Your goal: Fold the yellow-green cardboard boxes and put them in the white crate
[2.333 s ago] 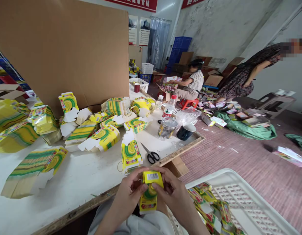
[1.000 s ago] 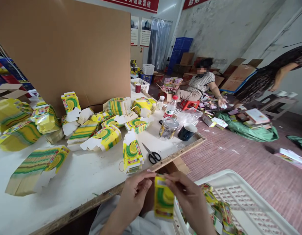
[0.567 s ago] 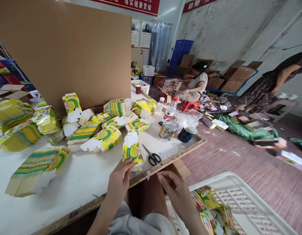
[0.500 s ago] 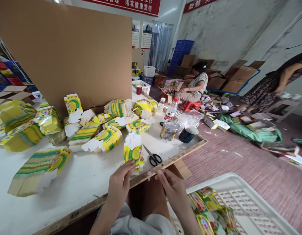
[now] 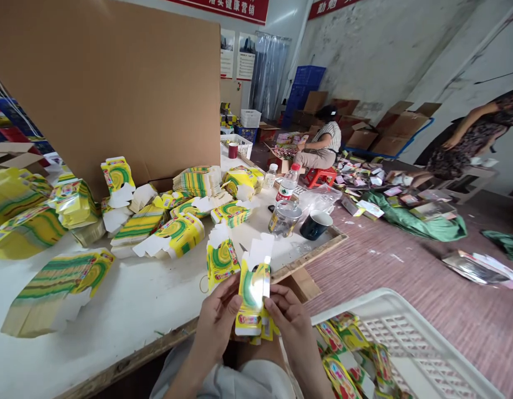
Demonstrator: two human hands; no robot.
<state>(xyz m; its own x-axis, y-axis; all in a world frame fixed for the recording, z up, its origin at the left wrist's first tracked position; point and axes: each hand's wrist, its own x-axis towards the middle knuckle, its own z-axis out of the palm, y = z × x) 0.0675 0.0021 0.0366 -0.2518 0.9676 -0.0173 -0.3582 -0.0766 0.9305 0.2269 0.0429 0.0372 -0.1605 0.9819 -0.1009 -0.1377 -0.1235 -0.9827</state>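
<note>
Both hands hold a yellow-and-green flat carton (image 5: 252,296) upright over my lap, its white flaps pointing up. My left hand (image 5: 217,318) grips its left edge with fingers closed round it. My right hand (image 5: 287,313) pinches its right side. Just behind it on the white table (image 5: 135,305) stands a small stack of the same flat cartons (image 5: 221,260). A white plastic crate (image 5: 406,338) at my right knee holds several folded cartons (image 5: 348,354).
Heaps of flat cartons (image 5: 168,221) cover the table before a big cardboard sheet (image 5: 115,88). A jar (image 5: 283,216), a dark mug (image 5: 316,224) and bottles stand at the table's right end. Two other people work on the littered floor beyond.
The folded carton went down into the crate. My left hand reached to the small stack and took a fresh flat carton, which both hands now hold.
</note>
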